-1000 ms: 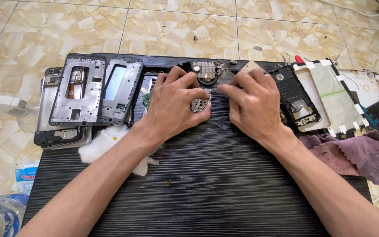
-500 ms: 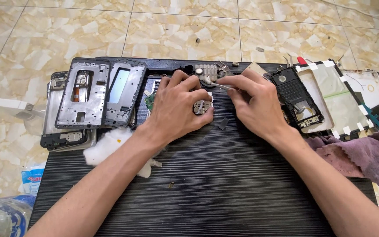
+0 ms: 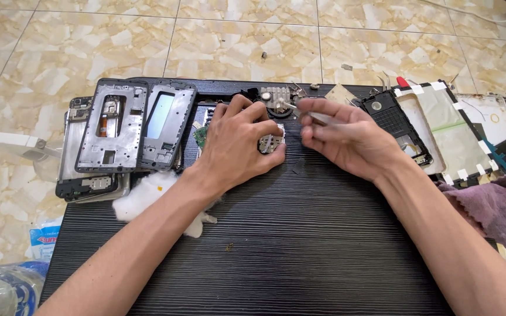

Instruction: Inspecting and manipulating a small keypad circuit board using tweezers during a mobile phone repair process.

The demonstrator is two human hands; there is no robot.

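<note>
The left hand (image 3: 238, 143) lies on the black ribbed surface (image 3: 300, 246), its fingers pinning down a small circuit board (image 3: 270, 142) near the far edge. The right hand (image 3: 349, 137) pinches thin metal tweezers (image 3: 300, 111), tips aimed at a little metal part (image 3: 274, 98) just beyond the board. The board looks light, stiff and brittle (edges are probably the safest place to grip). Bare phone frames (image 3: 130, 126) lie to the left.

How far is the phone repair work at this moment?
Done: two stripped phone frames lie aside on the board. In hand: the right hand works tweezers at a small module; the left hand steadies a circuit part. Left: everything remains unassembled.
</note>
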